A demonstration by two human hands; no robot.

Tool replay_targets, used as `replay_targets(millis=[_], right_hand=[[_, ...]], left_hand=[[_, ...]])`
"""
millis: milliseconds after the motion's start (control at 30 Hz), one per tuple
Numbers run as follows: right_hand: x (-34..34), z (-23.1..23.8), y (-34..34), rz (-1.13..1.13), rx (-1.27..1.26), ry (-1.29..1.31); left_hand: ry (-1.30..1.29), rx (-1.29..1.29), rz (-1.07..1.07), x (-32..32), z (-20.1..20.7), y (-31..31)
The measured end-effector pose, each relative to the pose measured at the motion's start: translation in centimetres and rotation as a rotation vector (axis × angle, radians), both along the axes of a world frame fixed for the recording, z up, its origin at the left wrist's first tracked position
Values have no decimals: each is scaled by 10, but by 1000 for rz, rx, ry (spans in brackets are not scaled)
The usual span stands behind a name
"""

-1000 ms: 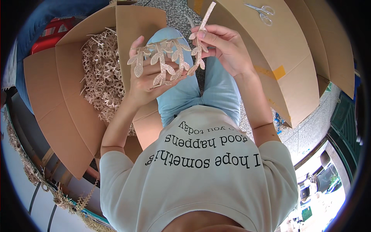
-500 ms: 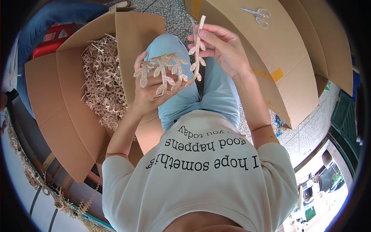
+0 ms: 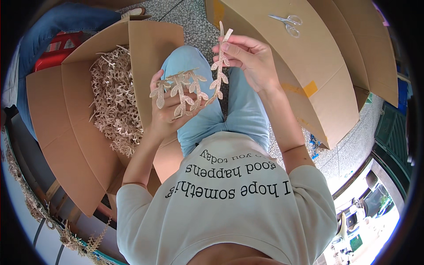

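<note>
The right hand (image 3: 252,58) had the strip (image 3: 219,76), a pale, leafy band with a glittering face, pinched between thumb and fingers near its upper end. It stood nearly upright above the gap between the knees, its lower end reaching down beside the left hand (image 3: 165,119). Over that hand's fingers hung more leafy strands (image 3: 179,95), side by side; whether the fingers were clamped on them or merely propping them, one could not tell (the leaves hid too much), nor whether strip and strands were one piece.

Handling it well seemed to call for a light pinch on the plain tip, clear of the leaves, with the strip's face outward and no twist. The left fingers would do best a little spread, so that the strands lay flat and apart and no leaf hooked its neighbour. A slow, even pull looked safer than a tug, since the leaves could snag.

To the left, a box (image 3: 47,106) held a heap (image 3: 112,92) of similar pale pieces. Scissors (image 3: 291,20) lay on the carton (image 3: 318,57) to the right, well apart from both hands.
</note>
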State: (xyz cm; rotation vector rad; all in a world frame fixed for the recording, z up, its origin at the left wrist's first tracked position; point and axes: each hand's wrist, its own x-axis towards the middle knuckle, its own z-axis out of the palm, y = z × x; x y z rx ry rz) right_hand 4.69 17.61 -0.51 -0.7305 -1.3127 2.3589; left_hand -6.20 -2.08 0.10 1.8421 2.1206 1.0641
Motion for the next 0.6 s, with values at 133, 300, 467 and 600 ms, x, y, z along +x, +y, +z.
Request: replay_targets(millis=[133, 300, 467, 600], right_hand=[[3, -1, -8, -57, 29, 1], [-1, -4, -3, -75, 31, -37], [-18, -7, 27, 92, -43, -126], [-30, -45, 50, -226, -45, -177]], left_hand=[[-32, -10, 3, 4, -4, -5], [-85, -22, 30, 4, -14, -3], [-176, -42, 26, -5, -15, -3], [-463, -151, -1, 11, -43, -32]])
